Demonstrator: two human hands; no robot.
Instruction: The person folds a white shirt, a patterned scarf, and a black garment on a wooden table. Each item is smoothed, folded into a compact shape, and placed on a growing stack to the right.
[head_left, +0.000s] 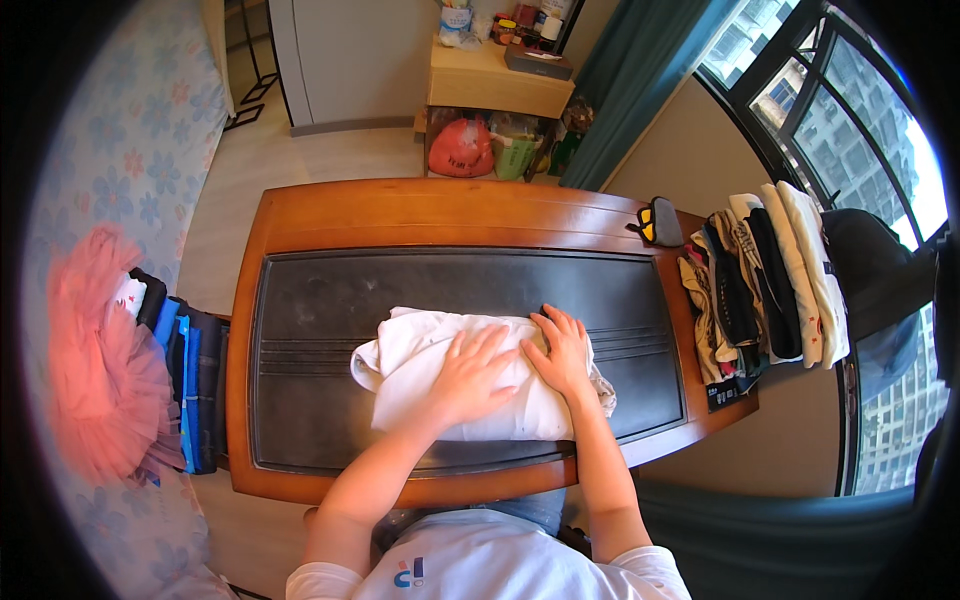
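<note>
A folded white garment (405, 375) lies on the black inset panel of a wooden desk (322, 292), near the desk's front edge. My left hand (469, 379) rests flat on its middle with the fingers spread. On the garment's upper right part lies my right hand (559, 349), palm down, fingers apart. Neither hand grips the cloth. A patterned bit of fabric shows at the garment's right end, partly behind my right forearm.
A stack of folded clothes (780, 277) stands at the desk's right end, beside a grey and yellow pouch (660, 223). At left, a pink tulle garment (112, 360) and folded dark and blue clothes (191, 382) lie by a flowered bed (135, 150). A tissue box (538, 62) sits on a cabinet beyond.
</note>
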